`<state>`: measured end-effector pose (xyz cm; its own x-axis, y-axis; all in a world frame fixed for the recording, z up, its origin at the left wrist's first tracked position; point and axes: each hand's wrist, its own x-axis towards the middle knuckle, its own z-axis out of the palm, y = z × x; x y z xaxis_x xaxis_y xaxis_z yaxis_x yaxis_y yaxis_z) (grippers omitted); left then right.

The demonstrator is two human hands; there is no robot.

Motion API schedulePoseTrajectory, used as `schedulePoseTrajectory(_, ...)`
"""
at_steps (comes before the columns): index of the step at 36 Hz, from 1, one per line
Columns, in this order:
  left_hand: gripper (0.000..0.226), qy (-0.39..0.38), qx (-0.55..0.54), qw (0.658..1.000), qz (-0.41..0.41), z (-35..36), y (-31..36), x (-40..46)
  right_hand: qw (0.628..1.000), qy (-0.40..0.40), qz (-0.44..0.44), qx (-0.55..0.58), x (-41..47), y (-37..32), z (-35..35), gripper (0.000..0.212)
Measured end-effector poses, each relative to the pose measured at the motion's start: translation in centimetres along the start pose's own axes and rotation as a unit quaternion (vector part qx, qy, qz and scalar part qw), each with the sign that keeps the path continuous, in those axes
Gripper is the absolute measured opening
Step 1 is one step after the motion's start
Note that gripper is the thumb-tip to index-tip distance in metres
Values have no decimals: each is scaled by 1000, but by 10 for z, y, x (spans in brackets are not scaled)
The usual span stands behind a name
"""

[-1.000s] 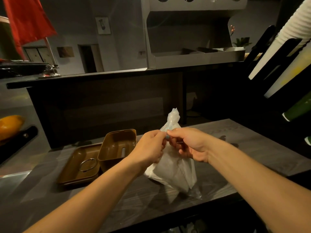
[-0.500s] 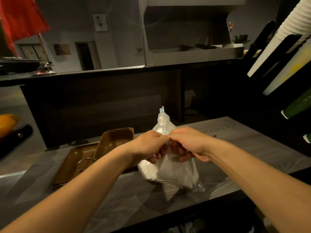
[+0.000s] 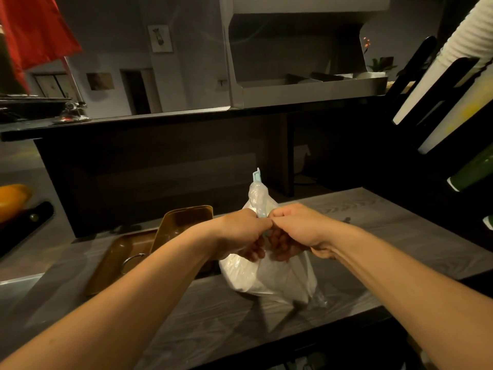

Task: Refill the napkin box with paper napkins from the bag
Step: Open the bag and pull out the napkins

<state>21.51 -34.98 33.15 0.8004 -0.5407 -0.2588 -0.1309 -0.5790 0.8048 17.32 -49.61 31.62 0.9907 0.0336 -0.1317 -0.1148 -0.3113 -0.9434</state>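
A clear plastic bag (image 3: 269,279) full of white paper napkins stands on the grey wooden counter (image 3: 373,231). Its twisted neck rises between my hands, with a light blue clip (image 3: 257,177) sticking up at the top. My left hand (image 3: 240,233) and my right hand (image 3: 296,231) both grip the bag's neck, knuckles touching, fingers curled under. The brown napkin box (image 3: 184,217) stands open just left of the bag, partly hidden by my left forearm. Its brown lid (image 3: 117,260) with a metal ring lies flat beside it.
A dark raised bar counter (image 3: 160,121) runs behind the work surface, with a metal dispenser unit (image 3: 306,86) on it. Stacked cup sleeves (image 3: 453,84) hang at the right. An orange object (image 3: 12,198) sits at the far left edge.
My hands have closed tighter together on the bag's neck, and the blue clip now sticks up above the twisted plastic. The bag has shifted slightly.
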Motion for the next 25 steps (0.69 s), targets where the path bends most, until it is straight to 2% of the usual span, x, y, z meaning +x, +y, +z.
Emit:
schedulePoseTrajectory(9, 23, -8, 10, 1000, -10, 0, 5, -4, 1000, -6, 3, 10, 1, -1, 0, 20)
schedulePoseTrajectory(21, 19, -13, -7, 1000, -21, -2, 3, -4, 1000, -18, -6, -2, 3, 2, -2, 25)
schedulePoseTrajectory(25, 25, -29, -37, 999, -12, -9, -4, -3, 999, -33, 0, 12, 2, 4, -2, 26)
